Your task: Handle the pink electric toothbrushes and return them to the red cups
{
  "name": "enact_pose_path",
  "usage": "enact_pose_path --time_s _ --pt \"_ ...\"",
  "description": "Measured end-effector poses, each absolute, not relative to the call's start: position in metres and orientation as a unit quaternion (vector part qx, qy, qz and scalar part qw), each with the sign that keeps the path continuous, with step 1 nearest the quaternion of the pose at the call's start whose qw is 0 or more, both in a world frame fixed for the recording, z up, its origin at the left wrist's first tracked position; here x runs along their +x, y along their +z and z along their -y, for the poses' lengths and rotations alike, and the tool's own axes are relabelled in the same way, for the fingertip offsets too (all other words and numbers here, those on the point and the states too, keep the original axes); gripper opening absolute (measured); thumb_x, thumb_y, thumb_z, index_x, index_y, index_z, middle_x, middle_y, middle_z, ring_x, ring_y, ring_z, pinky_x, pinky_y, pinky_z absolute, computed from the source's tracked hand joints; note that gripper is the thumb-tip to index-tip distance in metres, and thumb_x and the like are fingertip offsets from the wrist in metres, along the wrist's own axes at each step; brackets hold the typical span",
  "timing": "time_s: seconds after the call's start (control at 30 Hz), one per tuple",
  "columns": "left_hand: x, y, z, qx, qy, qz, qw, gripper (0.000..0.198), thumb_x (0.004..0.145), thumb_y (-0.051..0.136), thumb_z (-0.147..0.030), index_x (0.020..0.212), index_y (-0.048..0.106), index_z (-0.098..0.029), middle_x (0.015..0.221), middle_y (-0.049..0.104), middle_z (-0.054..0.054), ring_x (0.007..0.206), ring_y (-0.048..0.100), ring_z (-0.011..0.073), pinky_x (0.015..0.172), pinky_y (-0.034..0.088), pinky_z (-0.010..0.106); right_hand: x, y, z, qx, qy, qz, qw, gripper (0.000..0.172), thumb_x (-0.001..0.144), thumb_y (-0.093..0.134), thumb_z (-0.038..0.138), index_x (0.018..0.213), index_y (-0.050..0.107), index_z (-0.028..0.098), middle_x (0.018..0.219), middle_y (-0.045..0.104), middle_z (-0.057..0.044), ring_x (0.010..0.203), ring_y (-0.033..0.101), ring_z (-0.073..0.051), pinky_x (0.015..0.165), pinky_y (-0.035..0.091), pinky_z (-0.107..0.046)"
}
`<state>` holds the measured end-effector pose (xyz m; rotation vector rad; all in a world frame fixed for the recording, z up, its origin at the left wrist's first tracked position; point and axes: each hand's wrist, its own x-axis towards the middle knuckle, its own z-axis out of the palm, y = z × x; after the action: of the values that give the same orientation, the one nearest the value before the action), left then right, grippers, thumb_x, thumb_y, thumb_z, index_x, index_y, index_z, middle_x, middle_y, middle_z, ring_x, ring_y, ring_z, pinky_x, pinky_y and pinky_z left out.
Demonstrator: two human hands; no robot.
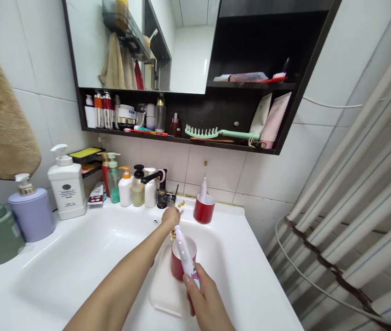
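Observation:
My right hand (204,294) is closed around the pale handle of an electric toothbrush (185,253) with a cartoon print, held tilted above the sink. Behind the handle a red cup (178,265) with a white inside stands on a white, tray-like piece (165,289) in the basin. My left hand (171,216) reaches to the back of the sink, just below the black faucet (161,191). Its fingers look closed, mostly turned away from view. A small white and yellow piece (181,205) shows at its fingertips, too small to name.
On the back ledge a second red cup (204,210) holds a pale, thin-tipped device (204,189). Several pump bottles (138,186) line the sink (88,257) at the left and back. A dark mirror cabinet (181,138) hangs above. White pipes (347,193) run along the right.

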<state>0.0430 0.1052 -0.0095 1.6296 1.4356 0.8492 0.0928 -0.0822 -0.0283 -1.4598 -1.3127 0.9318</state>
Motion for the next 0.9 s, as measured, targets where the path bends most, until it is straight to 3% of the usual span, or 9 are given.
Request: enact_pose_path --time_s 0.13,0.37,0.9 --pt "0.014 -0.007 -0.071 0.571 0.376 -0.53 0.502 0.012 0.068 0.043 -0.02 0.059 0.047 -0.013 0.054 0.051 0.002 0.056 0.053 0.0119 0.052 0.04 0.022 0.093 -0.029 0.083 -0.577 0.446 0.511 0.456 0.037 0.068 0.035 0.046 0.087 0.041 0.014 0.042 0.034 0.008 0.032 0.031 -0.005 0.033 0.026 -0.017" --pt "-0.012 -0.003 -0.033 0.276 0.498 -0.353 0.743 0.008 0.067 0.048 -0.015 0.061 0.043 -0.012 0.051 0.05 0.0 0.043 0.048 0.006 0.048 0.043 0.02 0.085 -0.037 0.087 -0.537 0.53 0.507 0.416 0.032 0.067 0.034 0.049 0.07 0.035 0.017 0.045 0.039 0.009 0.026 0.029 -0.001 0.03 0.02 -0.016" --pt "-0.005 -0.003 -0.031 0.216 0.519 -0.36 0.745 0.009 0.068 0.049 -0.018 0.064 0.044 -0.011 0.054 0.052 0.001 0.045 0.051 0.0075 0.048 0.044 0.02 0.081 -0.026 0.092 -0.519 0.599 0.432 0.43 0.034 0.065 0.04 0.049 0.074 0.038 0.017 0.043 0.041 0.008 0.027 0.033 -0.003 0.031 0.021 -0.016"
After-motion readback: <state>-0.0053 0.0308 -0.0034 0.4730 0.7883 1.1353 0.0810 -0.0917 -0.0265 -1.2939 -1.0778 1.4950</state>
